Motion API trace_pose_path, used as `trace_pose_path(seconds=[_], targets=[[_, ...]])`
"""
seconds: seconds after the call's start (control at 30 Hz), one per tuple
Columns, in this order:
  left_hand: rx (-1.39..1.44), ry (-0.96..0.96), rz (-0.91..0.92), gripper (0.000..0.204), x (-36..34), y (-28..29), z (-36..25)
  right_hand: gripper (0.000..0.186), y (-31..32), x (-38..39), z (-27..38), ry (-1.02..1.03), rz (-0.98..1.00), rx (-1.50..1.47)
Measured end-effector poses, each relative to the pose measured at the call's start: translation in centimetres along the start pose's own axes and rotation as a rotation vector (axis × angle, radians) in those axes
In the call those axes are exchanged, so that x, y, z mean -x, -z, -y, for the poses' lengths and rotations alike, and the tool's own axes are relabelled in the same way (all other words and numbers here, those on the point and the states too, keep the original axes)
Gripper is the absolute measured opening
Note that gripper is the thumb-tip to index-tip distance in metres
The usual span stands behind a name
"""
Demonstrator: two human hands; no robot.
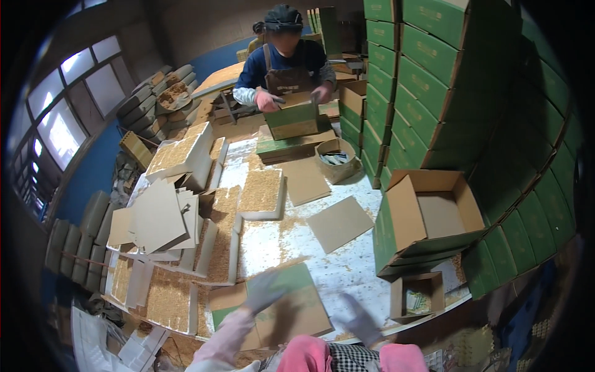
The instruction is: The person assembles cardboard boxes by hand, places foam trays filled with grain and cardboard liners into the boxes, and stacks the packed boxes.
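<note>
A flattened green-and-brown carton (297,310) lies at the near edge of the white table. Over its upper left part is my left hand (265,294) in a grey glove, fingers stretched out and somewhat blurred. Whether it touches the cardboard, I cannot tell. My right hand (359,321), also grey-gloved, hovers off the carton's right side with its fingers extended and nothing in them. Beyond the carton, a loose flat cardboard sheet (340,224) rests on the table, with another cardboard sheet (302,181) farther back.
Across the table a co-worker (286,68) in pink-and-grey gloves handles a green carton (294,120). An open box (396,226) and a small box of packets (401,305) stand at right, beside tall stacks of green cartons (427,80). Foam blocks with brown grains (260,191) and cardboard sheets (158,217) fill the left.
</note>
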State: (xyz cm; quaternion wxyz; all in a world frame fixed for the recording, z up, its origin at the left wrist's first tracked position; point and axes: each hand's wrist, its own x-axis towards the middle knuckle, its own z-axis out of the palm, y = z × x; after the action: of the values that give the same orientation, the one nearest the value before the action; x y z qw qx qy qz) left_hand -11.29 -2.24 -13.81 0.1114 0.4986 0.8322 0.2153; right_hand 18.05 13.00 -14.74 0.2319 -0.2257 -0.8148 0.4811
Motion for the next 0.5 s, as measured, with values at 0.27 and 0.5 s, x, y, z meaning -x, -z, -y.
trace_pose_path(seconds=[0.27,0.5], targets=[[-0.061,0.360,0.303,0.138,24.3,-4.3,14.8,0.075,-8.0,3.0,-11.3,0.171,0.284,0.535],[0.078,0.228,0.241,0.099,25.0,-0.8,13.4,0.075,-3.1,-0.2,-0.3,0.182,0.116,0.462]])
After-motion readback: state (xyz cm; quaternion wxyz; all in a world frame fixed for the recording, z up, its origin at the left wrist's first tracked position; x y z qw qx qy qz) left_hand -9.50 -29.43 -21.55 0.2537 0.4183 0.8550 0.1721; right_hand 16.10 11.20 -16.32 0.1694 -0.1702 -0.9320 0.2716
